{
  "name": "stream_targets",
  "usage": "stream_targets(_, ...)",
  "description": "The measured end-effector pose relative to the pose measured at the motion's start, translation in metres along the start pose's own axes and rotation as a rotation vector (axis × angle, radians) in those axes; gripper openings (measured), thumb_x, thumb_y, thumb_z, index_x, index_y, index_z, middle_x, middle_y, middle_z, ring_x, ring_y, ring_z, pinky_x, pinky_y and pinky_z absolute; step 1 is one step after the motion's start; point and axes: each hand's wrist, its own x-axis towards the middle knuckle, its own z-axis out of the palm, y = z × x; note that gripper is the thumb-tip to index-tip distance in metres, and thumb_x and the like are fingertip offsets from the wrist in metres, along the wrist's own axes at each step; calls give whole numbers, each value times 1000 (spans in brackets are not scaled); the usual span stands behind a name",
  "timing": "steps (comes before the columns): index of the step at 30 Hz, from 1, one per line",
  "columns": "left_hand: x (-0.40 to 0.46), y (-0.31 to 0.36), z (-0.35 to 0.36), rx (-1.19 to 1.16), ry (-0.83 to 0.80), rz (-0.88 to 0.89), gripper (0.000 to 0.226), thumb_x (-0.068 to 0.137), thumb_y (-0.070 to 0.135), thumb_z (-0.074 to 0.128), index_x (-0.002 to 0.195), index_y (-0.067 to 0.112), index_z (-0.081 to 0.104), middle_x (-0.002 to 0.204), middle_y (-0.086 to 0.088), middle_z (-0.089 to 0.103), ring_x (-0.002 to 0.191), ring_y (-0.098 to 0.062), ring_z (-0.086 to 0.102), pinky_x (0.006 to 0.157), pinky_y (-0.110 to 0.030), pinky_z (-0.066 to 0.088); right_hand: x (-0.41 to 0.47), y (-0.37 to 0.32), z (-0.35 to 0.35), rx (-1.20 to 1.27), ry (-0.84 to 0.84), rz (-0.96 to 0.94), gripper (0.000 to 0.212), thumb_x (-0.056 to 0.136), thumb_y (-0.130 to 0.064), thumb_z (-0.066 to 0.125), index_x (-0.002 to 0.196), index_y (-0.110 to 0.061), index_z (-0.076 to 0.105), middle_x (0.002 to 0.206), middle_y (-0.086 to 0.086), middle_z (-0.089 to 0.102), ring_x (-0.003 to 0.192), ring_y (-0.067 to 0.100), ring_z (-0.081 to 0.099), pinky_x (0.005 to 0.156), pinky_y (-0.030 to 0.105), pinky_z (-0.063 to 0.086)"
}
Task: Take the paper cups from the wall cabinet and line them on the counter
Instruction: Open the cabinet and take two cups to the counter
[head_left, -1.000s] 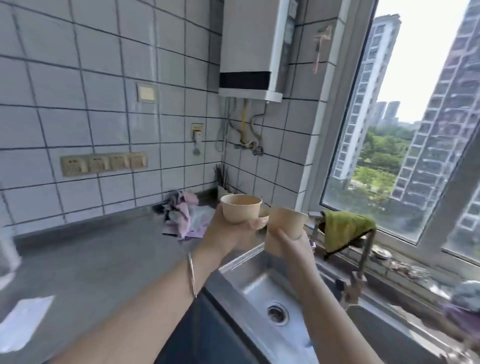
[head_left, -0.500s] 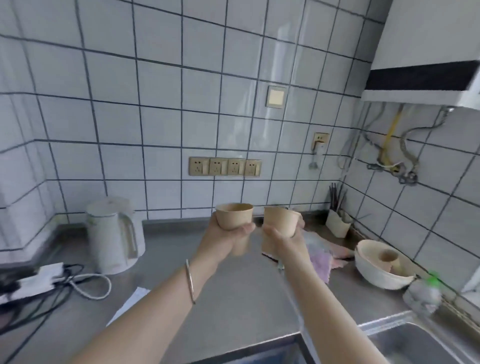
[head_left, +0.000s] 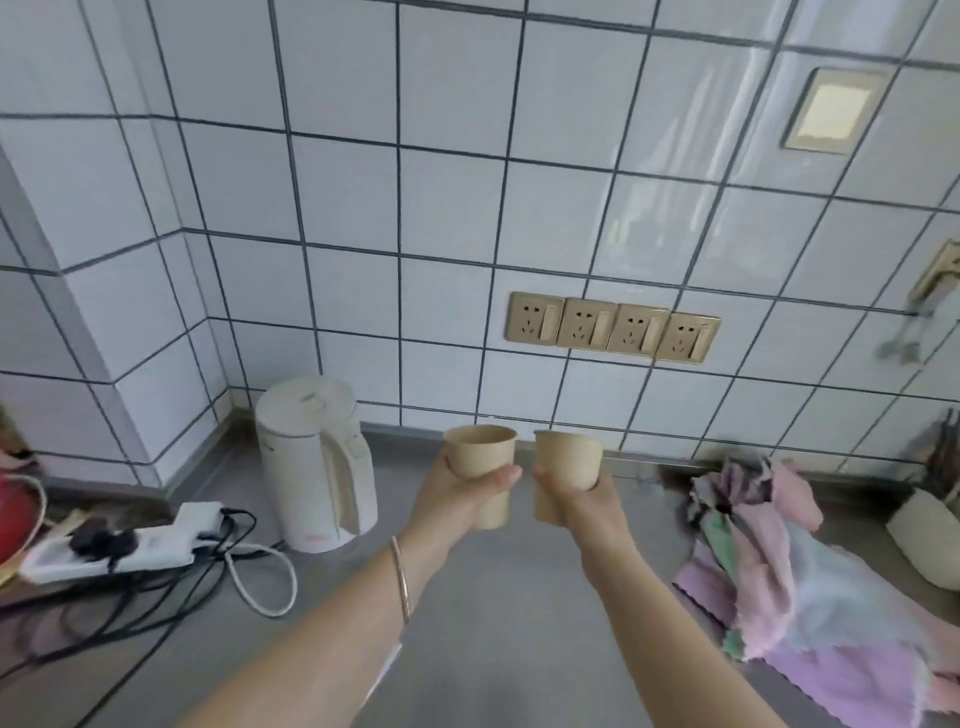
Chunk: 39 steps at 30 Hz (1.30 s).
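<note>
We see bright, even daylight; pale glare streaks cross the glossy wall tiles (head_left: 691, 156) at upper right. Tile lines bow toward the edges, and the cloths (head_left: 810, 582) at right are blurred.

A home kitchen, most likely: white tiled walls, a grey worktop (head_left: 519, 623) with an electric kettle (head_left: 317, 462), wall sockets (head_left: 613, 332), and dishcloths (head_left: 810, 587) at the right edge.

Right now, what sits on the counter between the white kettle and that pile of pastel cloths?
In the head view, nothing rests there, only bare grey counter. Above it, between kettle and cloths, the left hand and right hand each hold a paper cup.
</note>
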Motion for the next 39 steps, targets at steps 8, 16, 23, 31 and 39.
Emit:
stream_targets(8, 97, -44, -29, 89, 28, -26, 56, 58, 26, 76, 111, 15, 57, 95, -3, 67, 78, -11, 62, 61, -16, 50, 83, 48, 37, -29, 70, 135, 48, 74, -35, 75, 113, -19, 51, 104, 1, 64, 91, 18, 62, 73, 30, 47)
stream_targets(16, 158, -108, -48, 150, 212, -93, 70, 50, 32, 81, 112, 18, 52, 102, -3, 67, 90, -18, 65, 74, -29, 55, 150, 104, 59, -132, -35, 219, 51, 55, -37, 78, 100, -25, 57, 100, 5, 68, 92, 21, 65, 65, 27, 49)
stream_targets(23, 199, -157, -58, 266, 388, -94, 60, 51, 24, 85, 97, 37, 48, 99, 8, 65, 90, -12, 64, 73, -22, 55, 196, 137, 70, -234, -70, 175, 39, 69, -7, 78, 89, -28, 52, 80, -9, 61, 71, 7, 59, 53, 8, 45)
stream_targets(31, 237, -180, -55, 416, 408, -34, 66, 57, 13, 85, 103, 36, 45, 102, 9, 62, 93, -10, 59, 77, -15, 43, 238, 164, 93, -335, -75, 125, 54, 68, -21, 77, 109, -31, 43, 97, -10, 60, 90, 15, 59, 67, 24, 42)
stream_targets(39, 258, -198, -59, 415, 462, -61, 67, 59, 9, 85, 108, 32, 44, 99, 10, 60, 90, -9, 55, 63, 5, 38, 257, 180, 99, -354, -32, 133, 60, 67, -21, 78, 116, -24, 44, 99, -7, 60, 94, 20, 59, 74, 28, 43)
